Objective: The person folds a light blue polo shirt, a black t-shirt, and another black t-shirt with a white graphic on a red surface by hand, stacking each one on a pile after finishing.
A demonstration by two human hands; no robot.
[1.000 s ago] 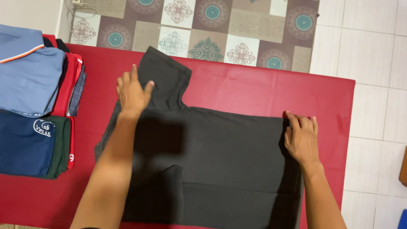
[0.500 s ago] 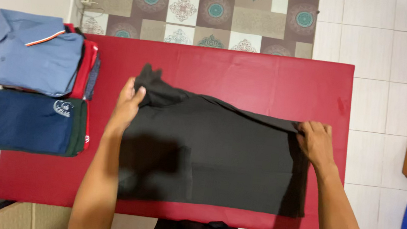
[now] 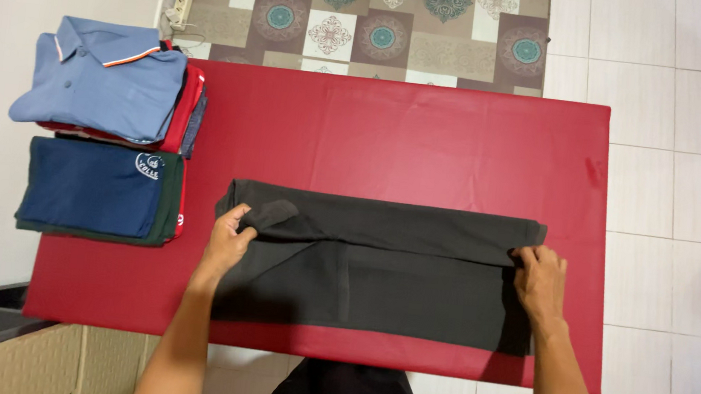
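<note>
A dark grey shirt [image 3: 395, 270] lies on the red table [image 3: 407, 142], folded lengthwise into a long band. My left hand [image 3: 228, 241] grips the folded-over edge at the shirt's left end, near the sleeve. My right hand [image 3: 539, 279] pinches the same folded edge at the shirt's right end. The top layer is partway pulled toward me over the lower layer.
Two stacks of folded shirts sit at the table's left end: a light blue polo [image 3: 104, 88] on top of one, a navy shirt [image 3: 94, 189] on top of the other. A patterned rug [image 3: 367, 27] lies beyond the table. White tiled floor [image 3: 683, 126] is on the right.
Both hands have lifted the far edge of the shirt and drawn it toward me, folding the sleeve and far side over the body. The view has shifted, showing more of the table.
</note>
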